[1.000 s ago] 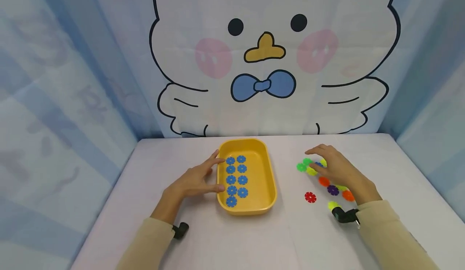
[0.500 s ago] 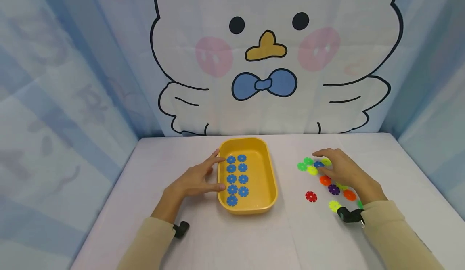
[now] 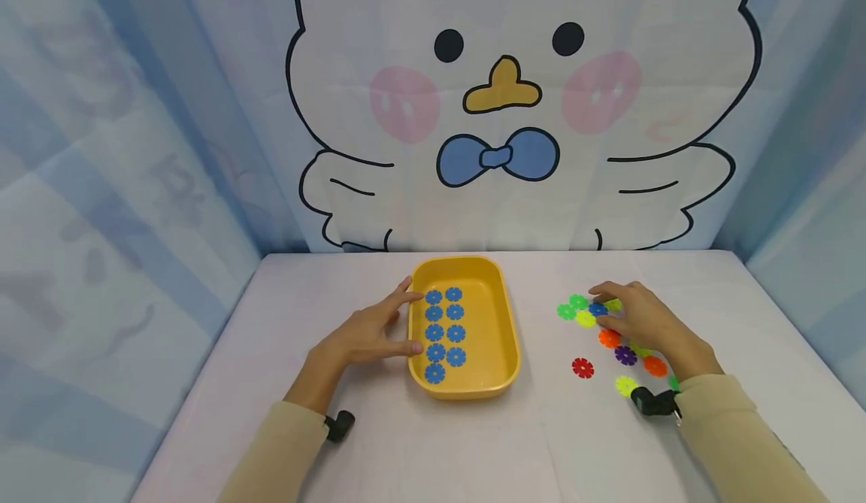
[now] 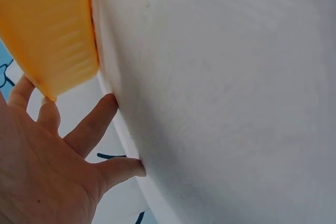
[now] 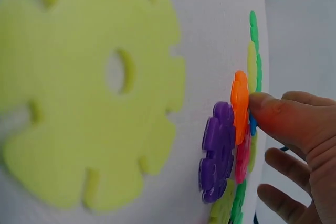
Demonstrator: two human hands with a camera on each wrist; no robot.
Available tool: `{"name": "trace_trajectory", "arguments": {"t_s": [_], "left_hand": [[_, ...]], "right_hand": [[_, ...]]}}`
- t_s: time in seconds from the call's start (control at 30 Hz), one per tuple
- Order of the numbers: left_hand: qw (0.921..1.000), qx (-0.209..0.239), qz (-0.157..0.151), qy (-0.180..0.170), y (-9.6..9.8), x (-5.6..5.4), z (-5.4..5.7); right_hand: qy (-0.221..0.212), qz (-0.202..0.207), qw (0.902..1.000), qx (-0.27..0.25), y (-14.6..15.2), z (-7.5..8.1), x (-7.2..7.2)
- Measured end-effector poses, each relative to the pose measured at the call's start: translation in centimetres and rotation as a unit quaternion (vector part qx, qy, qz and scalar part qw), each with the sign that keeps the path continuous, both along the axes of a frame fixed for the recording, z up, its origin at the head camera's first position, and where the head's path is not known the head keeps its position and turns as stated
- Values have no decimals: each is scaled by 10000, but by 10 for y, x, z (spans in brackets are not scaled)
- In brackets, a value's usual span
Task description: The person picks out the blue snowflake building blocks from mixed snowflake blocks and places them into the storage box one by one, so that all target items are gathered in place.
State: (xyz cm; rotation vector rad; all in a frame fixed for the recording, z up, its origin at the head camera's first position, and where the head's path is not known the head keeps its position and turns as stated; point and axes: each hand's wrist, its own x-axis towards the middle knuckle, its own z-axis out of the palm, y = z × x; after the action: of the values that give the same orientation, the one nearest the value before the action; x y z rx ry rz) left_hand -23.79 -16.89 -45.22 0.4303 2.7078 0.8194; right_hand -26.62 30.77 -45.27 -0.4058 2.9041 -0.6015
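Note:
My left hand (image 3: 368, 334) lies at the left side of a yellow plastic tray (image 3: 502, 322), thumb and index fingertip over its rim. In the left wrist view its fingers are spread beside the tray's wall. Inside the tray, several blue flower-shaped discs (image 3: 435, 332) lie flat in two columns. My right hand (image 3: 646, 319) is over loose discs on the right, index finger and thumb spread on either side of a blue disc (image 3: 598, 309). Up close, the thumb reaches past an orange disc (image 5: 240, 103) and hides most of the blue one.
Around the right hand lie green discs (image 3: 567, 311), a purple disc (image 3: 625, 355) and several yellow and orange ones. A red disc (image 3: 583, 368) sits apart, nearer the tray. Behind the white-covered table (image 3: 487, 450) hangs a printed curtain (image 3: 514, 210).
My right hand has drawn slightly right and down, uncovering the blue disc, and its index finger and thumb have settled around it. The left hand stays at the tray.

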Motion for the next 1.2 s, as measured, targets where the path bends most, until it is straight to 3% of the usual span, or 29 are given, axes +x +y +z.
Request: {"name": "trace_trajectory", "arguments": {"t_s": [0.47,0.83,1.2], "left_hand": [[10000,46,30,-33,5,-2,-2],[9999,-30,60,-78,5,-3,1],[10000,16,70,-58,-1,0,0]], "right_hand": [[-16,16,10000,44,1,-2,-5],[135,212,9997,-32,2,-1,2],[-173,246,9994,-191,2,0,6]]}}
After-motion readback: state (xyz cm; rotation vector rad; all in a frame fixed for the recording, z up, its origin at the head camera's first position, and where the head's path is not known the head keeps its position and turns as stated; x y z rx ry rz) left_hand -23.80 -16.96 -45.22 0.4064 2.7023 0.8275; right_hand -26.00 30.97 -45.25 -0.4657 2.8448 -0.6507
